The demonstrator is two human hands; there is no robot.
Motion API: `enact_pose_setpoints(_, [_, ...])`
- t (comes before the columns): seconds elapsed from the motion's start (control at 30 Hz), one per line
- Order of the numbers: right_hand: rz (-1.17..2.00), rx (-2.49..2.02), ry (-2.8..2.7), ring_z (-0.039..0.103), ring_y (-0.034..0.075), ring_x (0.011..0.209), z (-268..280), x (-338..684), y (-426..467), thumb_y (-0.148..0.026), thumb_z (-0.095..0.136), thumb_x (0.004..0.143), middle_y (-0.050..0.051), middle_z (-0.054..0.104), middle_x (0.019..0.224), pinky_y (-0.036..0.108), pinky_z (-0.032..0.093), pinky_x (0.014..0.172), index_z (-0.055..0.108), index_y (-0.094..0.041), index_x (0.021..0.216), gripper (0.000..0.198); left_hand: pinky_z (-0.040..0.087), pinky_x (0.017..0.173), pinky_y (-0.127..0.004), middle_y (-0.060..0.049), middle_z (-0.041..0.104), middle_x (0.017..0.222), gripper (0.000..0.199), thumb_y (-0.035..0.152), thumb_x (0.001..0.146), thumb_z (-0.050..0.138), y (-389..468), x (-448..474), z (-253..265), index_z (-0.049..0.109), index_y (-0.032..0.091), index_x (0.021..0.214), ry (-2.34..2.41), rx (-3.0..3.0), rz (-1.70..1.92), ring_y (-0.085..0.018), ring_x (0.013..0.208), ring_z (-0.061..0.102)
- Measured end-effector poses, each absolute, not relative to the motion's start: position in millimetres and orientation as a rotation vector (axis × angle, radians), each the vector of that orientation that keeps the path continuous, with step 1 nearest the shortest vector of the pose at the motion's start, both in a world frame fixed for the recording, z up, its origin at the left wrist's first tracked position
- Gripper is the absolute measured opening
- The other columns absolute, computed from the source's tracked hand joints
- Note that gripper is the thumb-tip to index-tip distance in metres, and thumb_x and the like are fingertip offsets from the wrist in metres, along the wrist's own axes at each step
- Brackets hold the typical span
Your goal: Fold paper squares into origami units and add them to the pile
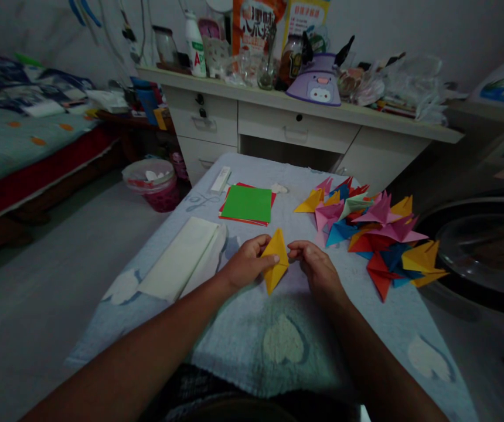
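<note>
A folded yellow origami paper (277, 271), diamond-shaped with a crease across it, is held upright above the cloth-covered table. My left hand (252, 261) grips its left side, thumb across the front and fingers behind. Just to the right of the paper is my right hand (316, 264), its fingers curled with the tips near the paper's right corner; whether they touch it is unclear. Beyond the hands lies a stack of square paper (247, 203), green on top with red edges showing. Many folded paper cranes (375, 225) in several colours are heaped to the right.
A pale folded sheet (179, 255) lies on the table's (285, 346) left side, with a small white box (221, 179) farther back. A pink bin (159, 190) stands on the floor at left. Behind is a white desk (296, 120) crowded with items; a washing machine (489, 234) is at right.
</note>
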State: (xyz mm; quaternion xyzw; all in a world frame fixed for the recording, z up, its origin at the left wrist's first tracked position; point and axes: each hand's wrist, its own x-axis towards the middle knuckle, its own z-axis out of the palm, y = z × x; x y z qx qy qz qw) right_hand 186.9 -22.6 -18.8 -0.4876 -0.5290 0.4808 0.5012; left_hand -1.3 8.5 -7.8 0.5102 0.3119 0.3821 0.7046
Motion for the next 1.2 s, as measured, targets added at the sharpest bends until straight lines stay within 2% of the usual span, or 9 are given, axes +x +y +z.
enact_pose_setpoints(0.1, [1.266,-1.146,-1.312,0.056,0.016,0.075,-15,183,-26,-0.05,0.058,0.085,0.002,0.063,0.091,0.028,0.044,0.067,0.063,-0.024,0.106,0.034,0.046,0.076,-0.028,-0.001,0.066,0.083,0.032,0.03,0.067,0.077,12,-3,-10,0.061,0.016,0.091,0.646,1.0,0.966,-0.014,0.076,0.061])
enact_pose_setpoints(0.2, [1.248,-1.088,-1.437,0.057,0.019,0.092,-12,178,-28,-0.043,0.069,0.077,0.003,0.062,0.101,0.032,0.045,0.082,0.059,-0.024,0.11,0.039,0.046,0.076,-0.027,-0.001,0.065,0.081,0.029,0.029,0.065,0.08,13,-4,-13,0.064,0.015,0.085,0.63,0.912,1.023,-0.013,0.075,0.06])
enact_pose_setpoints(0.27, [1.199,-1.081,-1.512,0.056,0.019,0.095,-13,174,-28,-0.04,0.073,0.074,0.003,0.062,0.1,0.033,0.043,0.086,0.06,-0.023,0.107,0.04,0.047,0.075,-0.027,-0.001,0.066,0.083,0.032,0.029,0.064,0.081,12,-4,-13,0.065,0.015,0.087,0.624,0.844,1.004,-0.013,0.076,0.061])
enact_pose_setpoints(0.5, [1.247,-1.127,-1.485,0.055,0.015,0.074,-18,172,-26,-0.037,0.071,0.076,-0.001,0.06,0.076,0.028,0.042,0.073,0.061,-0.02,0.08,0.021,0.045,0.061,-0.023,-0.001,0.066,0.078,0.032,0.023,0.063,0.078,10,-2,-7,0.062,0.015,0.09,0.645,0.75,0.987,-0.012,0.066,0.06])
enact_pose_setpoints(0.67, [1.282,-1.089,-1.198,0.05,0.01,0.059,-20,180,-23,-0.037,0.075,0.073,-0.003,0.058,0.066,0.023,0.038,0.058,0.058,-0.02,0.075,0.024,0.036,0.049,-0.016,0.001,0.063,0.073,0.025,0.018,0.062,0.077,12,-4,-8,0.062,0.014,0.082,0.697,0.742,1.027,-0.007,0.057,0.053])
enact_pose_setpoints(0.77, [1.359,-0.99,-1.036,0.053,0.011,0.056,-21,181,-21,-0.038,0.077,0.071,-0.004,0.06,0.062,0.023,0.04,0.056,0.057,-0.021,0.079,0.027,0.028,0.04,-0.013,0.004,0.06,0.066,0.029,0.017,0.061,0.079,12,-5,-8,0.06,0.014,0.083,0.691,0.706,1.012,-0.003,0.047,0.045])
enact_pose_setpoints(0.97, [1.452,-0.896,-1.038,0.057,0.011,0.061,-22,171,-23,-0.032,0.083,0.062,-0.002,0.064,0.081,0.024,0.046,0.055,0.062,-0.024,0.095,0.04,0.047,0.052,-0.016,0.001,0.065,0.074,0.037,0.012,0.06,0.08,8,-3,-6,0.056,0.016,0.088,0.678,0.562,0.974,-0.008,0.058,0.061])
enact_pose_setpoints(1.07, [1.386,-0.954,-1.099,0.057,0.012,0.065,-23,167,-24,-0.031,0.08,0.068,0.0,0.066,0.083,0.024,0.046,0.056,0.065,-0.022,0.098,0.035,0.049,0.055,-0.017,-0.001,0.066,0.074,0.035,0.012,0.061,0.08,5,0,-8,0.055,0.015,0.085,0.674,0.592,0.899,-0.01,0.062,0.064])
enact_pose_setpoints(1.2, [1.231,-1.018,-1.157,0.053,0.011,0.057,-25,171,-25,-0.034,0.075,0.075,-0.001,0.062,0.07,0.024,0.043,0.052,0.065,-0.02,0.086,0.021,0.047,0.057,-0.019,-0.003,0.066,0.08,0.03,0.021,0.065,0.079,4,4,-11,0.056,0.015,0.084,0.678,0.779,0.838,-0.011,0.067,0.063])
